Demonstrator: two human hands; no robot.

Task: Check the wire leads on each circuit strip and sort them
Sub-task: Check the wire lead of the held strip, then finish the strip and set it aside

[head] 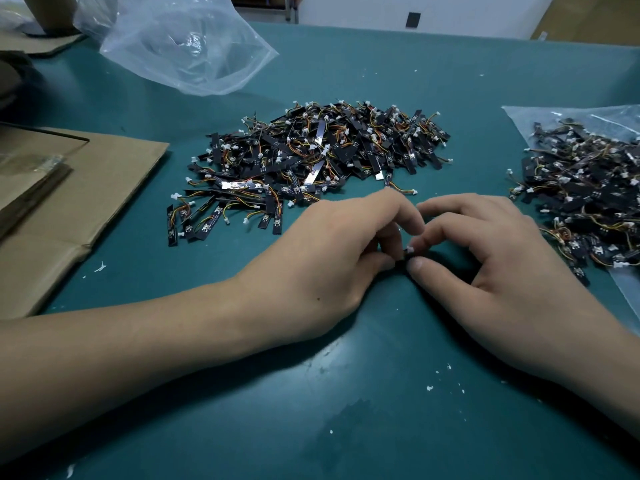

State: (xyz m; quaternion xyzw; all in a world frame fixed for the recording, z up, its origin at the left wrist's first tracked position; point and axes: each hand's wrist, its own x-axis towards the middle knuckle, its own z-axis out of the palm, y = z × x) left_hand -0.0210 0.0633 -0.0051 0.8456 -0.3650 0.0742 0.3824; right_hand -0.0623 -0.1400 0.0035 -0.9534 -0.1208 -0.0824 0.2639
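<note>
Both hands meet low over the green table [242, 410]: the left hand [332, 258] and right hand [485, 258] each pinch one small circuit strip [408, 253] between thumb and fingertips (mostly hidden, only its white connector shows). A large pile of strips [311, 161] lies beyond, another on a plastic bag [585, 202] at right.

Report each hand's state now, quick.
Left hand: closed, pinching one end of a circuit strip.
Right hand: closed, pinching the same strip's other end.

Green table [346, 427], strip pile [311, 157], cardboard [104, 188], bags [180, 39]
</note>
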